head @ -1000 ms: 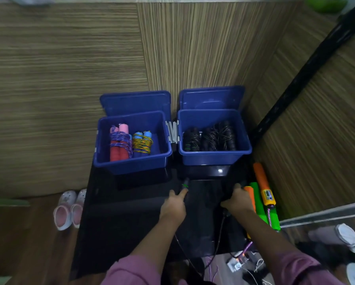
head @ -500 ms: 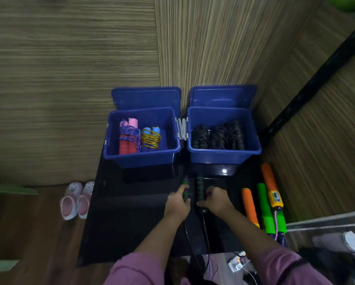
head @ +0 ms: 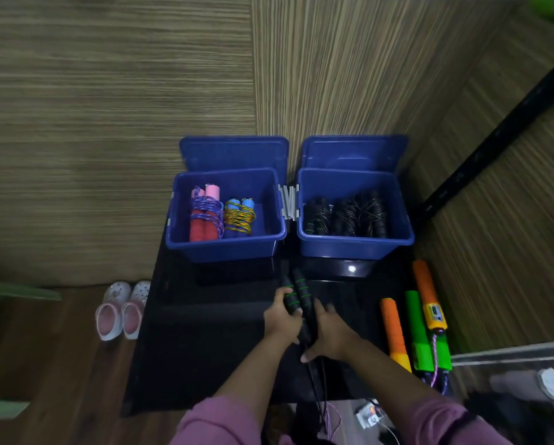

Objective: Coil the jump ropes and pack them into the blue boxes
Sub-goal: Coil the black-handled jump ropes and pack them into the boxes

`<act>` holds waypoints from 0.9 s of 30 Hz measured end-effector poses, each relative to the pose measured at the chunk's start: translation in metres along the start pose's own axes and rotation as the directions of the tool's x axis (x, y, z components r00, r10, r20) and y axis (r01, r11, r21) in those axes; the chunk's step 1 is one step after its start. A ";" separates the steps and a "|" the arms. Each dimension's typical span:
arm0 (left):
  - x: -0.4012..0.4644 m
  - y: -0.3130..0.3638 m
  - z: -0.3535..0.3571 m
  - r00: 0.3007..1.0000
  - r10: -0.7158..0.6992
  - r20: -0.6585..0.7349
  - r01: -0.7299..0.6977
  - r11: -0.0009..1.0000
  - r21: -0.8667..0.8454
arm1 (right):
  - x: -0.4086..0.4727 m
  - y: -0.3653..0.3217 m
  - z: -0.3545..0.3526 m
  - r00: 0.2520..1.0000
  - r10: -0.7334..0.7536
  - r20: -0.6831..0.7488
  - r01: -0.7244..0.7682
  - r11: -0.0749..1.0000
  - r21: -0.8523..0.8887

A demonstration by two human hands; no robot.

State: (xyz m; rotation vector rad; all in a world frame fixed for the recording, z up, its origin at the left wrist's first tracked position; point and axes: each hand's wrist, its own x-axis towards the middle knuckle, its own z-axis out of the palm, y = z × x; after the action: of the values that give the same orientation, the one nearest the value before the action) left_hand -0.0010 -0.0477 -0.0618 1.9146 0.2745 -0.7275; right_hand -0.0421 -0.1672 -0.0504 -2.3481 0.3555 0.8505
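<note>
My left hand (head: 282,319) grips the two black handles with green rings of a jump rope (head: 296,292), held side by side above the black table (head: 205,332). My right hand (head: 330,334) lies against the lower ends of the handles, thumb down by the black cord (head: 315,380) that hangs over the table's front edge. The left blue box (head: 176,239) holds a red-and-pink coiled rope (head: 205,213) and a blue-handled yellow one (head: 239,216). The right blue box (head: 355,245) holds several black coiled ropes (head: 346,216).
Orange and green-handled ropes (head: 420,319) lie on the table's right side. Both box lids (head: 233,152) stand open against the wooden wall. A pair of pink shoes (head: 121,311) sits on the floor at left. A black pole (head: 494,136) leans at right.
My right hand brought the second black handle from the right over to the first; both handles now sit together in my left hand, and my right hand has slid down toward the cord.
</note>
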 end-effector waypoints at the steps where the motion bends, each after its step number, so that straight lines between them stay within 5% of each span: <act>1: 0.002 -0.001 0.001 1.000 -0.002 0.006 0.002 1.000 -0.013 | 0.000 0.001 0.002 1.000 0.011 0.003 -0.011 1.000 -0.007; 5: 0.005 -0.004 -0.002 0.994 0.102 0.026 -0.104 0.991 0.083 | 0.001 0.002 0.003 0.999 0.027 -0.033 -0.025 0.999 0.040; 7: 0.003 -0.005 -0.009 0.976 0.213 0.050 -0.218 0.935 0.281 | 0.002 0.006 -0.001 0.999 0.019 -0.037 -0.017 0.999 0.042; 8: 0.003 -0.005 -0.014 0.961 0.266 0.072 -0.270 0.858 0.437 | 0.002 0.008 -0.004 0.999 0.003 -0.033 -0.002 0.999 0.032; 10: 0.003 -0.002 -0.024 0.917 0.353 0.186 -0.363 0.547 0.754 | 0.000 0.010 -0.011 0.999 -0.046 0.006 0.046 0.999 -0.001; 12: 0.008 -0.002 -0.031 0.845 0.361 0.394 -0.491 0.233 0.840 | -0.004 0.007 -0.020 0.994 -0.079 0.073 0.081 0.996 -0.037; 14: 0.013 -0.004 -0.035 0.802 0.291 0.521 -0.571 0.122 0.812 | -0.005 0.005 -0.029 0.989 -0.109 0.105 0.115 0.991 -0.061; 27: -0.005 0.053 -0.084 0.767 0.586 0.262 -0.538 0.364 0.760 | 0.000 -0.030 -0.118 0.971 -0.180 -0.155 0.214 0.946 0.243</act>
State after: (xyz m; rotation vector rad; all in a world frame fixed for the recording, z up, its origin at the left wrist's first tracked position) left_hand 0.0513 0.0034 0.0049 2.6614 -0.8518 -0.3000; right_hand 0.0286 -0.2177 0.0352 -2.1558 0.2612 0.5224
